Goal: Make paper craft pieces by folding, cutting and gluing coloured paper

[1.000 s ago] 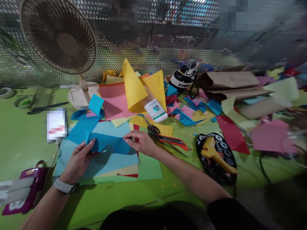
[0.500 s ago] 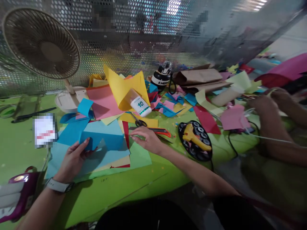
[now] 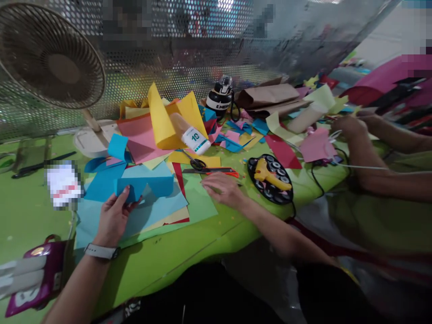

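Pinching folded blue paper (image 3: 145, 185), long axis left-right, left hand (image 3: 114, 216).

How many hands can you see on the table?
3. The person's left hand holds folded blue paper; their right hand rests flat near the scissors. A co-worker's hand works at the right; another may be hidden behind it.

A blue paper (image 3: 148, 185) is seen on light blue and green sheets; the surface (image 3: 30, 216) is lime green, the scissors (image 3: 205, 168) black and orange, the glue gun (image 3: 270, 177) yellow.
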Demonstrator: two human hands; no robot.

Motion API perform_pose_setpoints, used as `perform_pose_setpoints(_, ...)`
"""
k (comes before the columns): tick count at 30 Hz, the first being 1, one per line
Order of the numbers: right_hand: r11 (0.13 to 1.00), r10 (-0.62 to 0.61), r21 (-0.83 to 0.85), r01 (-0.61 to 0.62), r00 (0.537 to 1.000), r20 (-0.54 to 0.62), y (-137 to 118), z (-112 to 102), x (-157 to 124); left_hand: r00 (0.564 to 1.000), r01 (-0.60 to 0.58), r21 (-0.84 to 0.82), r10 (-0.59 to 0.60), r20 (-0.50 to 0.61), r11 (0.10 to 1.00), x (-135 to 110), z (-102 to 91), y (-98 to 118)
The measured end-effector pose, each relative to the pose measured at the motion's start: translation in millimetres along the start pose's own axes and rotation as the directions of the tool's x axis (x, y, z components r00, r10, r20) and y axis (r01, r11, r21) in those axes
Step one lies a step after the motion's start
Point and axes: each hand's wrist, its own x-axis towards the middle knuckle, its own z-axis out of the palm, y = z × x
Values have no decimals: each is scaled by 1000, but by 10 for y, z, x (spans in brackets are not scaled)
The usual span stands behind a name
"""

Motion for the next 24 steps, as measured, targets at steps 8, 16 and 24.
perform_pose_setpoints(8,580,610,-678,-451,792,-5,703,-1260,-699,1000,18,10,-18,8,1000,26,-30,-19)
perform_pose_setpoints(16,531,687,-765,-365,713,136,909,-1409,-806,998,45,-22,-46,-45,999,-12,-7,6)
perform_pose_setpoints(24,421,659,-831,-364,752,4,702,-1259,-752,997,70,-18,-70,-35,997,-42,-14,1)
